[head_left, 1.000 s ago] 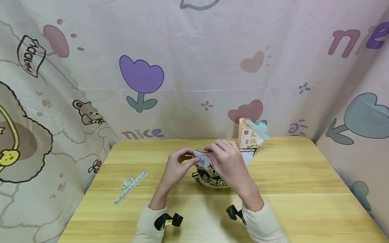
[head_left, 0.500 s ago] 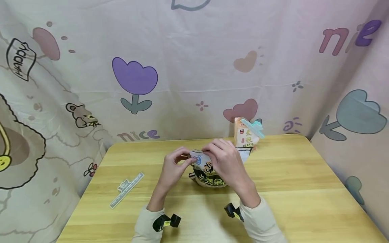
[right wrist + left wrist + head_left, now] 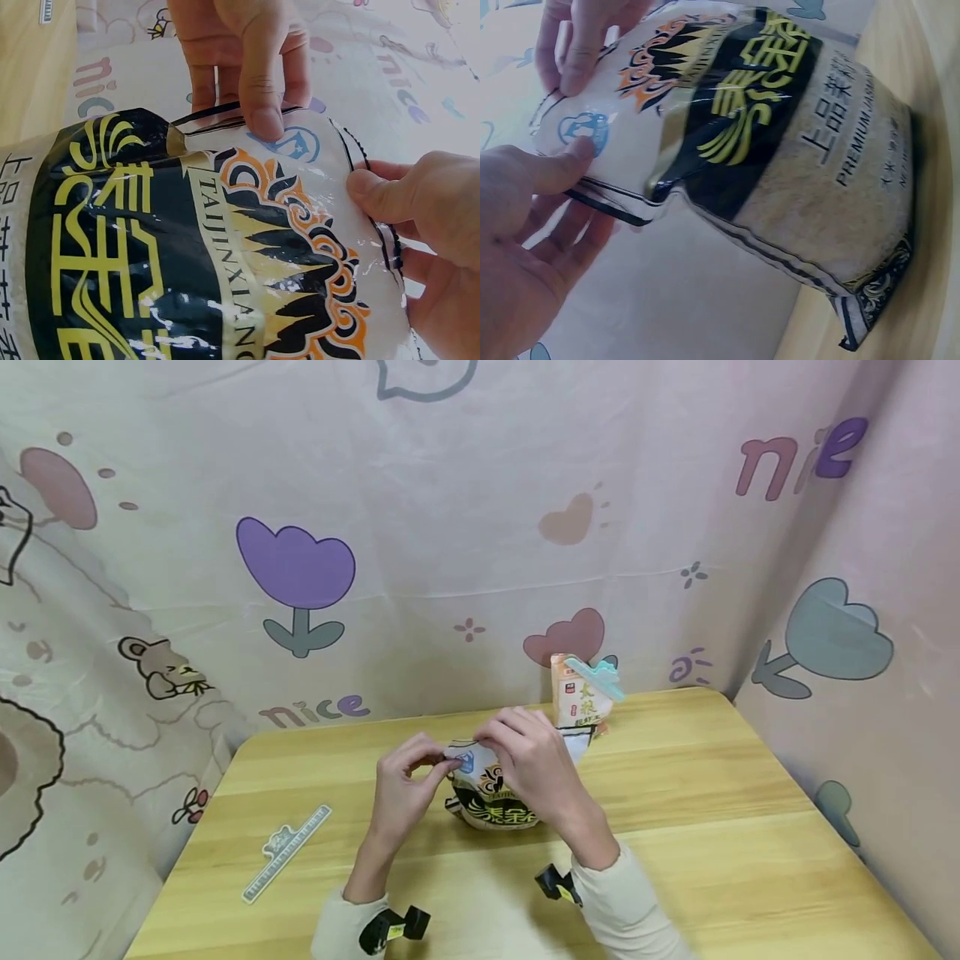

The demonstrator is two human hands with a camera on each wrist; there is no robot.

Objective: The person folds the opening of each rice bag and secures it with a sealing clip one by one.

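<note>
A bag of jasmine rice [image 3: 802, 165], white with a black band and yellow lettering, stands on the table between both hands. At its upper left corner the left hand [image 3: 406, 781] pinches the plastic between thumb and fingers, beside a small blue logo. My right hand [image 3: 528, 760] pinches the top edge [image 3: 382, 225] farther along, thumb on the front face and fingers behind. In the right wrist view both thumbs press on the white upper part of the bag. The bag's lower part looks full of grain, while the top is flat.
Behind the bag stands a smaller orange and white packet [image 3: 573, 693] with a teal clip [image 3: 597, 677] across its top. A pale ruler-shaped clip [image 3: 287, 853] lies on the table [image 3: 675, 843] at left. A printed curtain [image 3: 420, 485] hangs along the back and sides.
The head view has turned slightly, so everything shifts left in it. Both hands keep their grip on the bag's top with little visible movement.
</note>
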